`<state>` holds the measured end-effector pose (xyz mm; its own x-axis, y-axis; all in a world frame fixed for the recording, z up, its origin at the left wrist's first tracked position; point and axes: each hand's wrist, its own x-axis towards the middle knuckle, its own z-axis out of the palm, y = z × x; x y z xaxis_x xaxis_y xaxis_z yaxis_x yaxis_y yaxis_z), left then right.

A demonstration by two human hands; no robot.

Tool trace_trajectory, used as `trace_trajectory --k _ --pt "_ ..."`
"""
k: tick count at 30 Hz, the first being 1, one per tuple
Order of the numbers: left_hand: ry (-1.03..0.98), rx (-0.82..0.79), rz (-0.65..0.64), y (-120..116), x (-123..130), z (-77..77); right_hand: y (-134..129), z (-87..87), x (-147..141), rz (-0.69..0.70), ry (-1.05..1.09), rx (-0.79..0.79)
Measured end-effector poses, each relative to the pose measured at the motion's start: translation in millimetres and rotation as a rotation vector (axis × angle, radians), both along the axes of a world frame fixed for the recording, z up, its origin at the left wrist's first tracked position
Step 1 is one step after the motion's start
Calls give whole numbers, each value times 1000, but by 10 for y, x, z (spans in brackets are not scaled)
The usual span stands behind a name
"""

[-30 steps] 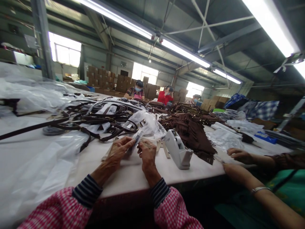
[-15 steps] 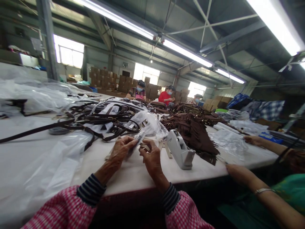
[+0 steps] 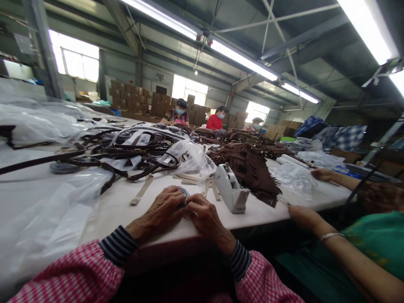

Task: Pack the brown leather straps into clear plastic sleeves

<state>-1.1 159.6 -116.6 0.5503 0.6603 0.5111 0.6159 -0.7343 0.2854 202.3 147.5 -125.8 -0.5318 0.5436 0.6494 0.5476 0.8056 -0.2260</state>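
My left hand (image 3: 159,210) rests low over the white table (image 3: 116,219), fingers bent round a small grey rolled bundle (image 3: 183,192) that looks wrapped in clear plastic. Against its right side, my right hand (image 3: 206,215) pinches the same bundle with curled fingers. Most of the bundle is hidden by both hands. Just beyond them lie several flat beige strips (image 3: 142,190). A grey tape dispenser (image 3: 232,191) stands to the right of my right hand.
Dark brown straps (image 3: 94,153) lie tangled at the left, near clear plastic bags (image 3: 189,158). Brown fringed pieces (image 3: 246,168) are heaped behind the dispenser. At right, a co-worker's hand (image 3: 304,216) is at the table edge. Other people sit across the table.
Both hands have come down closer to the table and together, and the plastic-wrapped piece is now more covered. Beige strips behind the hands have come into view.
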Motion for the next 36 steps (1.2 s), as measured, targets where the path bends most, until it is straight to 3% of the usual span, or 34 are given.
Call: trace_trajectory --k 7,10,13,17,20,25,32,36 --pt "-137 -199 108 15 11 -22 194 163 57 169 179 -407" --pt "-211 -260 130 23 14 -16 311 224 35 143 216 -498" --pt "-248 -296 96 19 11 3 433 274 -18 89 156 -562" --pt "-254 -331 64 -20 7 38 562 336 -53 128 92 -656" --pt "-277 -359 97 -56 15 58 630 392 -50 190 67 -731" --pt "-332 -400 185 -73 41 86 681 542 -82 220 -41 -1006" --pt "-375 -403 189 -58 37 82 648 677 -125 159 -81 -1031" --pt "-155 -256 262 -78 -11 89 652 666 -114 189 -94 -1032"
